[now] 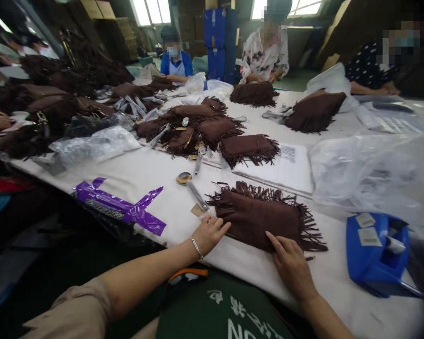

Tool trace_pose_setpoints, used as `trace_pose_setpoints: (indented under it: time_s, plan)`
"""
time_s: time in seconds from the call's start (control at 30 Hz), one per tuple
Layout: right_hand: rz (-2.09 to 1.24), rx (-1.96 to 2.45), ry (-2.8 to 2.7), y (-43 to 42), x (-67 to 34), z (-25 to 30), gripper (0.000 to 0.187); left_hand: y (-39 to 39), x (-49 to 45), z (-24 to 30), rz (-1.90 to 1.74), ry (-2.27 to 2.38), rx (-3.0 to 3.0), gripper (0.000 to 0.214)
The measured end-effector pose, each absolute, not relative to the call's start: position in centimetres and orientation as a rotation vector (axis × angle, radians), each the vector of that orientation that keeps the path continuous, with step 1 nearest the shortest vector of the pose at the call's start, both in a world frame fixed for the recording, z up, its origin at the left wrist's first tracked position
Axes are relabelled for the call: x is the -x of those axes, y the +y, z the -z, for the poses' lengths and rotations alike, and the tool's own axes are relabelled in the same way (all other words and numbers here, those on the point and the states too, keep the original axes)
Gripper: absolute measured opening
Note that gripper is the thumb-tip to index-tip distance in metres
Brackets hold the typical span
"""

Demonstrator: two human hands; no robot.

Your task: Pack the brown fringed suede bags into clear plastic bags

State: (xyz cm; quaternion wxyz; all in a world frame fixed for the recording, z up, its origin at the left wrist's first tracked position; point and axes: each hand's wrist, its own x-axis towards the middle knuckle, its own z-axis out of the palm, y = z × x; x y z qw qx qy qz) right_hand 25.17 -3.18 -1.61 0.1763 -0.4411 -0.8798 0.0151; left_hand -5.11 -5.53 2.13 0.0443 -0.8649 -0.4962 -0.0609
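A brown fringed suede bag (pixel 261 214) lies flat on the white table (pixel 151 174) right in front of me. My left hand (pixel 209 233) rests at its left edge, fingers stretched out and touching the suede; a thin bracelet is on that wrist. My right hand (pixel 292 263) lies flat at the bag's near edge, fingers extended onto it. Neither hand holds anything. A metal chain strap with a small tan tag (pixel 198 193) lies just left of the bag.
A blue tape dispenser (pixel 376 252) stands at the right, with clear plastic bags (pixel 371 169) behind it. Purple tape strips (pixel 120 207) lie at the left table edge. More fringed bags (pixel 249 148) are piled mid-table. Three people sit at the far side.
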Motion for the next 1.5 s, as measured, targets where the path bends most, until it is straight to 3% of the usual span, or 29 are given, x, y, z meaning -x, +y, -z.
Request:
trace_pose_setpoints:
  time_s: [0.2,0.4,0.5,0.63,0.73,0.83,0.97,1.23,1.37,1.5]
  plan:
    - [-0.216,1.215,-2.600,-6.5,-26.8,1.6,0.055,-11.2,5.8,-2.2,0.284,-1.876,2.766,0.042]
    - [-0.495,1.088,-2.438,-6.2,-22.1,-1.7,0.038,-12.2,7.4,-2.1,1.094,-2.695,2.610,0.035]
    - [-0.628,0.902,-2.479,-4.4,-16.3,-2.9,0.035,-11.5,6.9,-2.3,1.313,-2.864,2.800,0.034]
    - [-0.635,0.744,-2.680,-3.5,-12.2,-2.2,0.030,-9.7,8.6,-2.5,1.228,-2.761,2.562,0.026]
    - [-0.721,0.765,-2.625,-3.3,-12.1,-1.8,0.025,-7.7,11.2,-2.2,0.917,-2.437,2.362,0.021]
    - [-0.807,0.880,-2.418,-1.6,-11.1,-2.3,0.026,-5.9,12.7,-1.3,0.525,-2.119,2.350,0.035]
    - [-0.813,0.890,-2.376,2.6,-7.3,-2.7,0.029,-4.6,13.1,-0.1,0.232,-1.839,2.418,0.019]
    - [-0.818,0.710,-2.488,3.4,-4.6,-1.7,0.042,-4.4,15.7,-1.5,0.244,-1.560,2.507,0.023]
    - [-0.937,0.781,-2.325,2.9,-4.4,-1.7,0.015,-2.8,15.1,-3.9,0.436,-1.428,2.609,0.023]
    - [-0.973,0.945,-2.168,3.2,-5.4,-2.0,0.020,-0.3,15.3,-4.9,0.782,-1.668,2.616,0.025]
